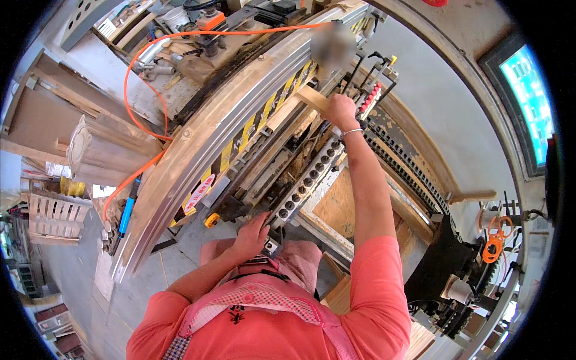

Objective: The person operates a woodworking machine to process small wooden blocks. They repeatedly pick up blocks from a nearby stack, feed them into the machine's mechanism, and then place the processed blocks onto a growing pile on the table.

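My right hand (342,112) is reached forward over the machine and closed round the near end of a pale wooden strip (313,98). Another light wooden piece (284,114) lies just left of that strip, along the machine's bed. Close to my body, my left hand (251,236) rests with its fingers stretched out against the end of a metal rail (309,180). A row of round dark holes or knobs runs along this rail. Red knobs (371,99) stand in a line right of my right hand. My palm hides part of the strip's end.
A long beam with yellow-black striped tape (240,139) curves along the left. An orange hose (126,90) loops over it; a blue air gun (126,213) hangs nearby. At right are a lit screen (527,105), a toothed black rack (402,162) and orange scissors-like handles (493,247).
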### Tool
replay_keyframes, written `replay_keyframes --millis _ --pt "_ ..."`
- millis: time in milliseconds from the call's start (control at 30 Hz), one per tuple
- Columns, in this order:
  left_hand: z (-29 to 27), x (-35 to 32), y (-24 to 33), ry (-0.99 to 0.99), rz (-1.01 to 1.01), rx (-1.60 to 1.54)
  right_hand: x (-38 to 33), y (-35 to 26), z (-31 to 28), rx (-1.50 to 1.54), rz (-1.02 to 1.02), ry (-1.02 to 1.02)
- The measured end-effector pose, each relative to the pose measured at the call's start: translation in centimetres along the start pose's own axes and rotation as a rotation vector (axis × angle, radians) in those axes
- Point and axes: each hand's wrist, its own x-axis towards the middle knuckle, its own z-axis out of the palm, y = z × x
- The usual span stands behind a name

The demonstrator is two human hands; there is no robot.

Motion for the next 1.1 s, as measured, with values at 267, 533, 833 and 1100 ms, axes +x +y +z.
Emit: replay_keyframes --millis 267,533,833,1100 --pt "-0.32 0.1 0.42 0.004 0.016 0.022 0.14 0.07 0.05 -0.004 -0.008 -0.03" --pt "-0.41 0.37 0.49 -0.035 -0.007 -0.008 0.12 0.23 0.56 -0.054 -0.051 0.047" --pt "-0.27 0.24 0.39 -0.02 -0.002 -0.006 0.41 0.36 0.93 -0.032 -0.021 0.029" --pt "-0.19 0.19 0.25 -0.005 0.017 0.007 0.12 -0.23 0.61 -0.016 0.031 0.012"
